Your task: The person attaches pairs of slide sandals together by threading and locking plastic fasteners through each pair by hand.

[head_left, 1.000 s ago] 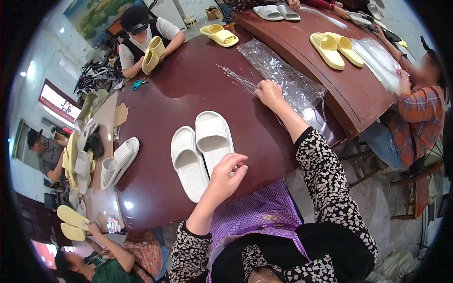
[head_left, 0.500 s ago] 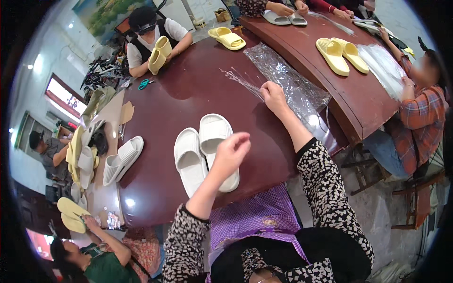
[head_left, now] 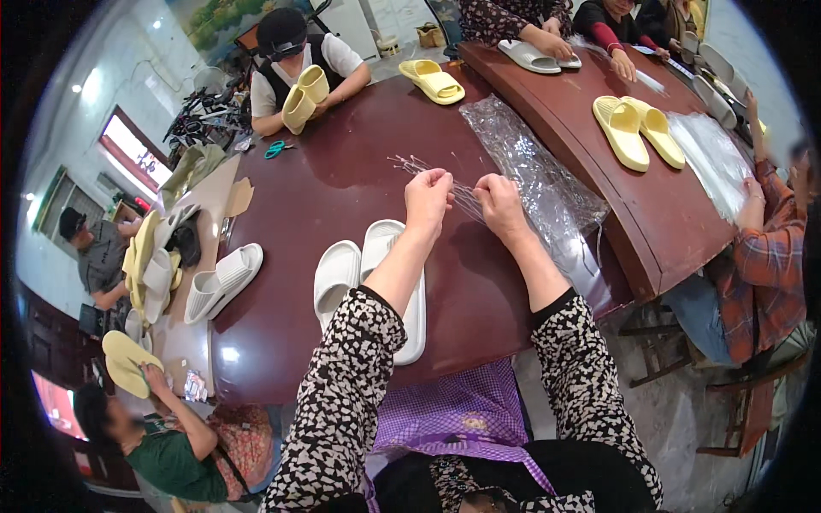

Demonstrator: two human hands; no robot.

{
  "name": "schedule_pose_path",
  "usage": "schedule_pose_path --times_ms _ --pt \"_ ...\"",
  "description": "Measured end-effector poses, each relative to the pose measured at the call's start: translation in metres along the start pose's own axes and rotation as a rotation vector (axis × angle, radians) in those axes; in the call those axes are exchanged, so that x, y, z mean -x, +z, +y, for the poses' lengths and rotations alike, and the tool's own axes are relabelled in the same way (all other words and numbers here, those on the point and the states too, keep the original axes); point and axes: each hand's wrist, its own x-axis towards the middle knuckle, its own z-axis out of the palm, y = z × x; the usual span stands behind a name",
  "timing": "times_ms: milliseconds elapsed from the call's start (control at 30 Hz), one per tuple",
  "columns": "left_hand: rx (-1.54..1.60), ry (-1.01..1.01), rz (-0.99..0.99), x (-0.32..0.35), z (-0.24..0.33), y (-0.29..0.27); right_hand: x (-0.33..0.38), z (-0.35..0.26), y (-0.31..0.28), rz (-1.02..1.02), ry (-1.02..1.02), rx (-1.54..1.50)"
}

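Bare table leaves passage left of the left hand; slippers block nearer in, plastic bag rightward

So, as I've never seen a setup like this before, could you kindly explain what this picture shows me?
There is no machine here, just a person's bare left hand and right hand. The picture comes from a camera worn on the person's head, looking down; its fisheye lens bends straight edges. The right hand holds a bundle of thin strands. The left is right beside it, but I can't tell whether it grips any. On the dark red table are white slippers, partly hidden by the left arm, plus clear plastic, teal-handled scissors and, toward the far edge, yellow slippers.
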Motion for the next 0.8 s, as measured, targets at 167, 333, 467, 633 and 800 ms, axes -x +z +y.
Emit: schedule_pose_path --times_ms 167,333,467,633,800 --pt "-0.013 0.011 0.008 -0.012 -0.006 0.0 0.001 0.004 -0.001 -0.053 0.009 0.009" --pt "-0.026 0.055 0.074 -0.026 0.002 -0.025 0.013 0.01 0.004 -0.298 0.013 0.256" --pt "0.025 0.087 0.132 -0.036 0.022 -0.056 0.017 0.017 0.005 -0.347 0.036 0.378" --pt "0.115 0.219 0.309 -0.047 0.05 -0.134 0.018 0.022 0.004 -0.284 0.053 0.428" --pt "0.234 0.264 0.363 -0.025 0.066 -0.206 0.02 0.034 0.002 -0.232 0.027 0.466"
